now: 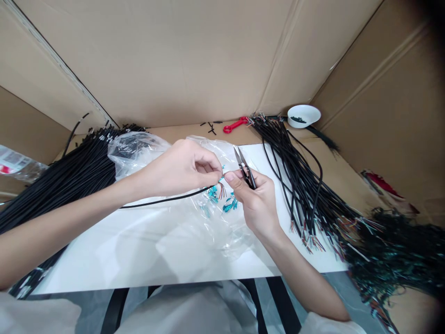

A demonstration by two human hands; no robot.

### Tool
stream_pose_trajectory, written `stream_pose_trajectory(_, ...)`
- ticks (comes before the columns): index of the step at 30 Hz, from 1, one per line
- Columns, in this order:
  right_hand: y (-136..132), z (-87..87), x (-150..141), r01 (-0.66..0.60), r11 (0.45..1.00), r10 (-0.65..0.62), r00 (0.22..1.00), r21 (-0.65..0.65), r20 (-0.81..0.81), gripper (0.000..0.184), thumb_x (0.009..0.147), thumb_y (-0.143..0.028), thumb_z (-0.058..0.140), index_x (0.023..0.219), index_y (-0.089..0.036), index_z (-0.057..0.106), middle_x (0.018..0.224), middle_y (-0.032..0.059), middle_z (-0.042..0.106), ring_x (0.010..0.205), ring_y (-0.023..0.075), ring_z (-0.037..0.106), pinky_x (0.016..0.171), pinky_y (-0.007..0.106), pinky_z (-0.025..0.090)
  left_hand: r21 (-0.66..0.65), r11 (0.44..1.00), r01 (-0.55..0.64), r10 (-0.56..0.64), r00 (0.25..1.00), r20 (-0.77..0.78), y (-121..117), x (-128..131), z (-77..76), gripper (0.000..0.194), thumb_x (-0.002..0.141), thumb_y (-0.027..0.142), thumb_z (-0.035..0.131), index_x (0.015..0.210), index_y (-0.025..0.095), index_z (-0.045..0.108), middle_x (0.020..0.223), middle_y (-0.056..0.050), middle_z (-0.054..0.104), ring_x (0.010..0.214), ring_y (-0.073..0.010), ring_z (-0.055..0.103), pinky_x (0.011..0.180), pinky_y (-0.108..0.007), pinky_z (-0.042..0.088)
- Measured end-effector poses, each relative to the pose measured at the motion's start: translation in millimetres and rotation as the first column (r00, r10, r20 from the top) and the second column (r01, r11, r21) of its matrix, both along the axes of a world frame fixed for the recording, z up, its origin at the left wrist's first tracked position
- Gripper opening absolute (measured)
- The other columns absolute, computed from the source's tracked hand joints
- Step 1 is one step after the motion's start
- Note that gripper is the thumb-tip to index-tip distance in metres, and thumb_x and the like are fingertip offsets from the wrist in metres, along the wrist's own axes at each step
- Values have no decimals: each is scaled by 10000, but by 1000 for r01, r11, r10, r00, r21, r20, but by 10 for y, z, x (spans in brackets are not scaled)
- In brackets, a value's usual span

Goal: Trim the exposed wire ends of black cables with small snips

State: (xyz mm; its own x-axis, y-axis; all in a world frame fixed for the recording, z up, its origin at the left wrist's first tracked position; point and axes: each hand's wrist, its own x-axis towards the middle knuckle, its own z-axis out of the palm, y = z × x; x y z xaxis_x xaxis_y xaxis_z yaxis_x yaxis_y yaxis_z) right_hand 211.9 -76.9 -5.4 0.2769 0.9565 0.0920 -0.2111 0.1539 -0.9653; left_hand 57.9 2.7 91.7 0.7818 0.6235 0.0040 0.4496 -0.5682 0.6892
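My left hand (pixel 186 168) is closed in a pinch on the end of a thin black cable (pixel 163 200) that trails left across the white table (pixel 104 250). My right hand (pixel 255 197) meets it fingertip to fingertip and grips black thread snips (pixel 245 168), blades pointing up and away. Thin coloured wires fan out of the cable end between the two hands. Below them several small teal connectors (pixel 222 200) lie on a clear plastic bag (pixel 194 222).
A large bundle of black cables (pixel 69 174) lies at the left, another bundle (pixel 299 181) with stripped coloured ends at the right. Red-handled pliers (pixel 235 124) and a white bowl (pixel 303 115) sit at the back. Cardboard walls enclose the table.
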Motion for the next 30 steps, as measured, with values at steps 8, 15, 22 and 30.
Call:
stream_pose_trajectory(8, 3, -2, -28, 17, 1000, -17, 999, 0, 34, 430, 782, -516, 782, 641, -197, 531, 565, -66, 312, 528, 87, 242, 481, 266, 211, 157, 987, -19, 27, 998, -48, -108, 54, 14, 155, 815, 220, 622, 732, 164, 740, 637, 18, 689, 574, -101, 608, 536, -193, 416)
stream_pose_trajectory(15, -4, -7, -33, 26, 1000, -26, 999, 0, 42, 441, 784, -522, 781, 636, -198, 521, 560, -69, 305, 523, 83, 226, 479, 263, 209, 234, 972, 11, 4, 998, -64, -100, 42, -18, 155, 809, 173, 591, 697, 157, 697, 603, 37, 651, 542, -84, 551, 535, -207, 371)
stream_pose_trajectory(22, -11, 11, -39, 24, 1000, -24, 1000, 14, 14, 419, 779, -489, 799, 633, -192, 542, 555, -69, 318, 523, 81, 224, 484, 262, 208, 251, 966, 68, -49, 995, -82, -94, 31, 55, 193, 838, 188, 582, 748, 167, 752, 616, 32, 658, 560, -96, 543, 544, -230, 344)
stream_pose_trajectory(30, -3, 9, -36, 28, 999, -28, 999, 30, 18, 369, 775, -469, 800, 657, -190, 591, 560, -67, 337, 531, 85, 239, 489, 260, 228, 181, 981, 67, -56, 996, -65, -48, 25, 42, 193, 838, 204, 624, 694, 159, 743, 561, 40, 613, 531, -78, 510, 517, -223, 305)
